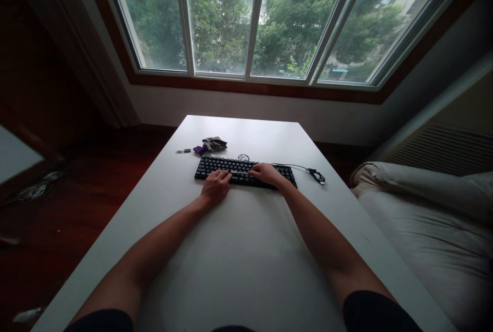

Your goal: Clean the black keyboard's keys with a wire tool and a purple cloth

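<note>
A black keyboard [210, 164] lies across the white table in front of me. My left hand [216, 186] is on its front left part, fingers curled over the keys and the thumb side toward the middle. Over the keys right of centre, my right hand [265, 174] is closed in a pinch. A thin, light-coloured stick [241, 172] runs left from the right fingertips, low over the keys, and its far end comes close to my left fingers. Its exact kind is too small to make out. Both hands cover some keys.
Behind the keyboard's left half lie a crumpled grey and purple cloth or wrapper [214, 143] and a pen-like item [183, 151]. A coiled black cable [316, 175] with a plug rests on the right of the white table [246, 250]. A light padded seat [416, 219] stands beyond the right edge.
</note>
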Tool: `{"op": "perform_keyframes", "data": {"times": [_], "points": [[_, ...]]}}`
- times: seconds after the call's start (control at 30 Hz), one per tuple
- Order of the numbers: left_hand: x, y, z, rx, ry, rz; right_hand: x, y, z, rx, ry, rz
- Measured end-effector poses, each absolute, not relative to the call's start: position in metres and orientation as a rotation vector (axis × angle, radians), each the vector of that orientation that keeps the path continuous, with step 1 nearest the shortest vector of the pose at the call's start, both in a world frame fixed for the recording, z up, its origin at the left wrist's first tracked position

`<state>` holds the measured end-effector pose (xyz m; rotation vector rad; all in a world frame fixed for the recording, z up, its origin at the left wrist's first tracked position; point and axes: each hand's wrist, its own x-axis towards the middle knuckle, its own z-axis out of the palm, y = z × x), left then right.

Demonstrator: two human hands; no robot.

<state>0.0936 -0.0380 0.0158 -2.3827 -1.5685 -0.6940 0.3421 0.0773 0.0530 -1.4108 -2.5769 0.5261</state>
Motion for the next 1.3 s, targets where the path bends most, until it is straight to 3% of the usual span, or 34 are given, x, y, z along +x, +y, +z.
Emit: {"op": "perform_keyframes", "data": {"times": [0.33,0.97,1.3], "points": [[0.092,-0.038,0.015,-2.398,-1.589,-0.705,0.308,0.065,0.06,-1.533,-2.609,0.334],[0.087,-0.037,0.014,-2.479,-1.56,-0.748,0.394,0.082,0.064,-1.73,-2.608,0.423],[0.085,-0.035,0.01,-2.497,-1.539,-0.772,0.34,0.071,0.065,-1.756,-2.542,0.345]]}}
